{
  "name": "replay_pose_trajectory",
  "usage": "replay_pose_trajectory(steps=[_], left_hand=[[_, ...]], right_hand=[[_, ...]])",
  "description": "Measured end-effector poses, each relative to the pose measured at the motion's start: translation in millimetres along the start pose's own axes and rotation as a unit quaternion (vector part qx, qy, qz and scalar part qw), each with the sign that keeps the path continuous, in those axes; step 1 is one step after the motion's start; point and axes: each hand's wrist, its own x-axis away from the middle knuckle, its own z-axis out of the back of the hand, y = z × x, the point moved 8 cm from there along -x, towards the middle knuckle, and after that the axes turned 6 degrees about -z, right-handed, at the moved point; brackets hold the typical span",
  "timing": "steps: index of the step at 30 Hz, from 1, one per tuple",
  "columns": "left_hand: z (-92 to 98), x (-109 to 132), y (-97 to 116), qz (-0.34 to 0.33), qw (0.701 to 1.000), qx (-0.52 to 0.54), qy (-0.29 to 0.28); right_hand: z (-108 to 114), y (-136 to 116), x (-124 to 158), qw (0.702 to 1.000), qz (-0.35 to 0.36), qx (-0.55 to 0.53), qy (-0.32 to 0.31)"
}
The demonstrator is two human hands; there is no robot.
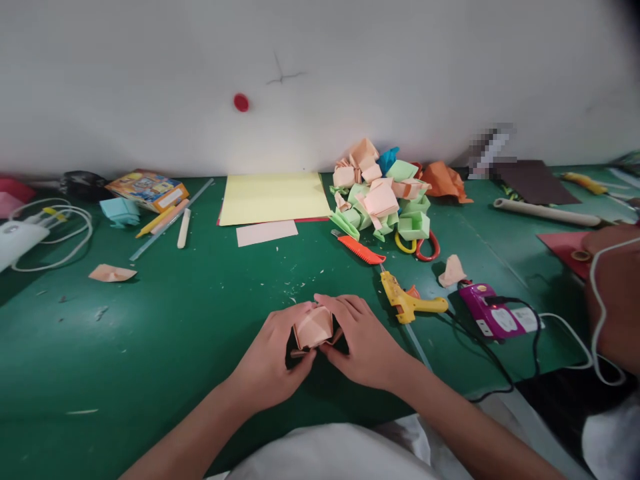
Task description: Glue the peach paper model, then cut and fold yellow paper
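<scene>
My left hand (pixel 274 353) and my right hand (pixel 361 341) meet low over the green table (pixel 175 333), near its front edge. Together they pinch a small folded peach paper piece (pixel 313 327) between fingers and thumbs. Both hands are closed around it, and a dark shadow or dark paper shows under the piece. A yellow glue gun (pixel 407 301) lies just right of my right hand.
A heap of folded peach, green and blue paper shapes (pixel 383 193) lies at the back, beside a yellow sheet (pixel 274 197). An orange cutter (pixel 359 248), scissors (pixel 423 247), a purple device (pixel 487 315) with black cable, and another person's arm (pixel 615 293) are on the right. A colourful box (pixel 148 189) and white cable (pixel 45 233) lie left.
</scene>
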Motion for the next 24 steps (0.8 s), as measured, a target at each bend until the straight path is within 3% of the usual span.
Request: replay_pose_trajectory(steps=[6, 10, 14, 17, 19, 24], left_hand=[[14.2, -0.1, 7.5, -0.031, 0.999, 0.011, -0.003], [44.2, -2.1, -6.4, -0.003, 0.998, -0.018, 0.061], [96.2, -5.4, -39.5, 0.055, 0.981, -0.07, 0.171], [132.0, -5.9, -73.9, 0.122, 0.964, -0.096, 0.218], [148.6, -5.8, -96.9, 0.16, 0.955, -0.103, 0.228], [169.3, -5.6, -138.0, 0.2, 0.944, -0.106, 0.24]], right_hand=[[6.7, -2.0, 5.9, 1.0, -0.002, -0.002, -0.027], [12.4, 2.4, 12.8, 0.999, -0.025, 0.004, -0.048], [13.1, 9.1, 22.6, 0.996, -0.048, 0.008, -0.073], [10.8, 14.9, 29.6, 0.993, -0.066, 0.01, -0.093], [10.3, 18.3, 32.6, 0.992, -0.075, 0.012, -0.1], [19.4, 23.6, 33.1, 0.992, -0.077, 0.018, -0.098]])
